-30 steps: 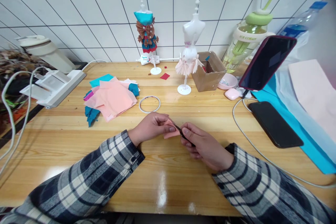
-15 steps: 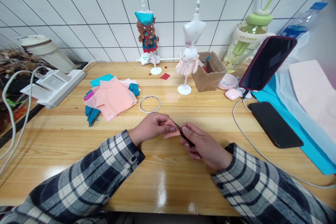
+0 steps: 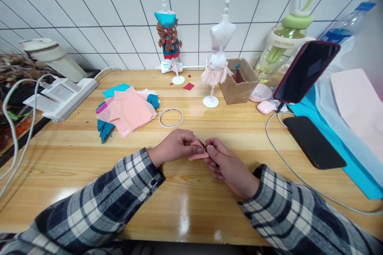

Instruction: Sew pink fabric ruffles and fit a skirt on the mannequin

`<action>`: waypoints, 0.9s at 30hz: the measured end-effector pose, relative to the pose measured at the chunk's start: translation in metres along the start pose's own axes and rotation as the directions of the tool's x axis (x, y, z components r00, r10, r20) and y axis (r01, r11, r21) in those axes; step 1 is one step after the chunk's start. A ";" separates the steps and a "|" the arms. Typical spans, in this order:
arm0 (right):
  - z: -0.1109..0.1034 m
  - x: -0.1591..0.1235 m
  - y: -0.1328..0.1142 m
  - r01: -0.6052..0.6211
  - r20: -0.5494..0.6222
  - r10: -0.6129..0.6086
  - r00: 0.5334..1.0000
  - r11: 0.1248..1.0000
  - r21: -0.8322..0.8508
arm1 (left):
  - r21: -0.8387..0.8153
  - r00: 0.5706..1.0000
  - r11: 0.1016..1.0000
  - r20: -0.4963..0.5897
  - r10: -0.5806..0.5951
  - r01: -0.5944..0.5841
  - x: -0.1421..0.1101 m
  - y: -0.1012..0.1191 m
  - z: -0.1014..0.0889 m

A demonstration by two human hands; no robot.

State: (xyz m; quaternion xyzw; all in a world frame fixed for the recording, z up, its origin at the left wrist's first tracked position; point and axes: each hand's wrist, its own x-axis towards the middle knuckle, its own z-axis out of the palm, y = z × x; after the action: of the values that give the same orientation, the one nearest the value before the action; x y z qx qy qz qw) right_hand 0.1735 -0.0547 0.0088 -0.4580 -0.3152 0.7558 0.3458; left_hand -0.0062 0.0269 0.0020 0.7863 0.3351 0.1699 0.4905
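1. A small pink fabric piece [image 3: 197, 154] is pinched between both hands, low over the middle of a glossy wooden table [image 3: 74, 155].
2. The left hand [image 3: 175, 146] is closed on the left side of the fabric, with the thumb pressed on top.
3. The right hand [image 3: 227, 163] is closed around a small dark tool [image 3: 201, 144], possibly small scissors; its thin tip is laid against the top edge of the fabric, where the two hands meet.
4. Both forearms are covered by plaid sleeves [image 3: 98, 203] and are rested on the table.
5. A thin white ring [image 3: 170, 118] is seen lying flat just beyond the hands.
6. A loose pile of pink and teal fabric sheets [image 3: 127, 111] is spread to the left of the ring.
7. Two small white mannequins are stood further back: one with a pink pleated skirt [image 3: 216, 72], beside an open cardboard box [image 3: 239, 83], and one dressed in teal with brown bows [image 3: 168, 36] near the tiled wall.
8. A dark phone [image 3: 314, 141] is laid flat to the right, well apart from the hands, with a second phone [image 3: 306, 71] propped upright behind it.
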 end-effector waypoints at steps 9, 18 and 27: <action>0.003 0.000 0.002 -0.001 -0.019 0.001 1.000 1.000 -0.016 | 0.011 1.000 1.000 0.019 0.018 -0.018 0.001 -0.002 0.000; 0.000 -0.002 -0.001 -0.023 0.049 0.021 0.999 0.999 0.042 | -0.018 1.000 1.000 -0.013 0.025 -0.025 0.000 -0.002 0.001; 0.001 -0.004 -0.005 -0.057 0.065 0.052 0.997 0.995 0.079 | -0.037 1.000 0.999 0.004 -0.004 0.004 -0.001 0.000 -0.003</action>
State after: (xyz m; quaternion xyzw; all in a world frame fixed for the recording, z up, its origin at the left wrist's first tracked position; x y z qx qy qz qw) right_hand 0.1748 -0.0554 0.0148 -0.4282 -0.2825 0.7911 0.3332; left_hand -0.0079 0.0280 0.0035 0.7768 0.3325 0.1738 0.5058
